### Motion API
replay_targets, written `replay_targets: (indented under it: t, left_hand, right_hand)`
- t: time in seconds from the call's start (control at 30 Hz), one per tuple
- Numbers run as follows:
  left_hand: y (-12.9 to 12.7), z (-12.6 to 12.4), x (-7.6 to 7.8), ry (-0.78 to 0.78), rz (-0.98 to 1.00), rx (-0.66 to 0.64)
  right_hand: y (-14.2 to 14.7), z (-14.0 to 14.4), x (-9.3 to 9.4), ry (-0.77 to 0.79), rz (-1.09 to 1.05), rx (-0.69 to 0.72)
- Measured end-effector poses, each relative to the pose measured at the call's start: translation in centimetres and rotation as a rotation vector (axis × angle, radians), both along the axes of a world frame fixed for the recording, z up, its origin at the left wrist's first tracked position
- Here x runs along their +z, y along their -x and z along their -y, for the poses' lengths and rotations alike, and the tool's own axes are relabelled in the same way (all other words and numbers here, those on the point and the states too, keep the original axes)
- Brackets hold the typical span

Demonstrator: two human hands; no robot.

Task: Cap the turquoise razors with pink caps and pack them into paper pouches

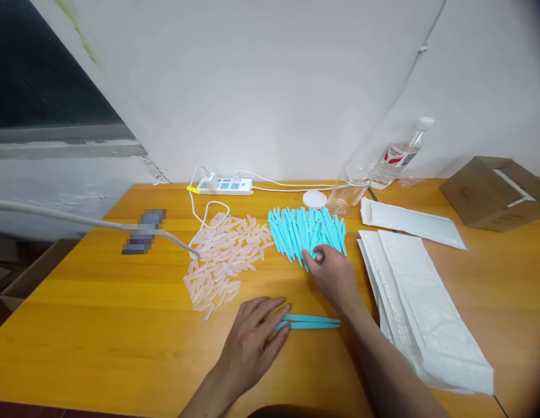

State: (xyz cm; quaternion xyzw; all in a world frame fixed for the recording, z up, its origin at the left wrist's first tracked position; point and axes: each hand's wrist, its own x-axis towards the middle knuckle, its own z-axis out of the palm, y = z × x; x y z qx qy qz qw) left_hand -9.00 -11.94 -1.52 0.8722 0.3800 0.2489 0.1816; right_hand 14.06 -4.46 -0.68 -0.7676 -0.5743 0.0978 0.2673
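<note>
Two slim turquoise plastic sticks point(313, 322) lie side by side on the wooden table, their left ends under my left hand point(255, 337). Its thumb and fingers close around those ends. My right hand point(333, 273) reaches to the front edge of a heap of similar turquoise sticks point(296, 229). Thumb and index finger are curled together there, touching the heap; whatever is between them is hidden. Left of this heap spreads a pile of small pale pink, pointed plastic pieces point(230, 249).
White padded bags point(422, 296) are stacked at right, with another bag point(411, 220) behind. A clear jar point(348, 188), white lid point(315, 199), bottle point(398, 157) and cardboard box point(492, 191) stand toward the wall. A power strip point(229, 186) lies behind; a cable point(91, 217) crosses left.
</note>
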Motion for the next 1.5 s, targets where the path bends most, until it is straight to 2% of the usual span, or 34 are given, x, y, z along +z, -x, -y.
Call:
replay_targets:
  t: [0.2, 0.33, 0.43, 0.53, 0.63, 0.73, 0.87, 0.97, 1.07, 1.2, 1.3, 1.5]
  left_hand:
    - [1.0, -2.5, 1.2, -0.014, 0.059, 0.115]
    - [1.9, -4.2, 1.9, -0.05, 0.079, 0.157]
    - [3.2, -5.5, 2.0, -0.086, 0.099, 0.229]
    - [4.5, -7.1, 1.8, -0.094, 0.057, 0.301]
    - [4.8, -8.5, 1.5, -0.07, -0.093, 0.267]
    - [4.2, -9.4, 1.4, -0.081, -0.241, 0.216]
    - [3.0, -9.7, 1.3, -0.126, -0.299, 0.197]
    - [2.6, -9.4, 1.4, -0.114, -0.233, 0.129]
    - [2.3, -8.6, 1.5, 0.043, -0.047, 0.115]
    - [1.8, -7.1, 1.3, 0.449, 0.235, 0.243]
    - [1.3, -6.4, 0.8, 0.681, 0.452, 0.289]
    - [1.1, -5.8, 1.0, 0.875, 0.655, 0.338]
  right_hand:
    - [0.4, -2.5, 0.3, 0.169, 0.005, 0.01]
    - [-0.1, -2.5, 0.7, 0.114, -0.034, 0.022]
    - [-0.5, -1.5, 1.2, 0.006, -0.192, -0.019]
    - [-0.7, 0.5, 1.9, -0.021, -0.506, -0.037]
    - [-0.8, 3.0, 2.3, 0.076, -0.777, 0.026]
    - [-1.0, 5.1, 2.0, 0.197, -0.954, 0.055]
    - [-1.3, 6.7, 0.8, 0.308, -1.049, 0.016]
    - [-1.6, 7.3, 0.1, 0.341, -1.061, 0.004]
    - [-1.7, 7.5, -0.3, 0.348, -1.056, 0.015]
    - [-1.8, 7.6, -0.3, 0.37, -1.023, 0.015]
    - [-1.6, 7.5, 0.1, 0.418, -1.001, 0.039]
    - [-1.4, 7.1, 0.1, 0.447, -0.98, 0.082]
